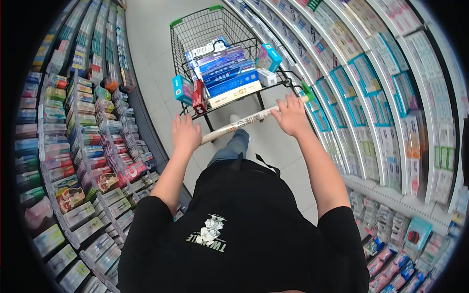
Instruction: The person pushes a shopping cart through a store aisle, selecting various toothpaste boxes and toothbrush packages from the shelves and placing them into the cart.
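A black wire shopping cart with green corners stands ahead of me. My left hand rests at the left end of its pale handle bar, and my right hand is on the right end, its fingers over the bar. In the cart's near part lie several boxes: blue boxes, a cream box, a red box, a teal box at the left, another teal box and a white box at the right.
Shelves of toothbrush-like packs line the left side. On the right, tall shelves hold many small boxes, with hanging packs lower down. Between them runs a grey tiled floor. My leg shows below the handle.
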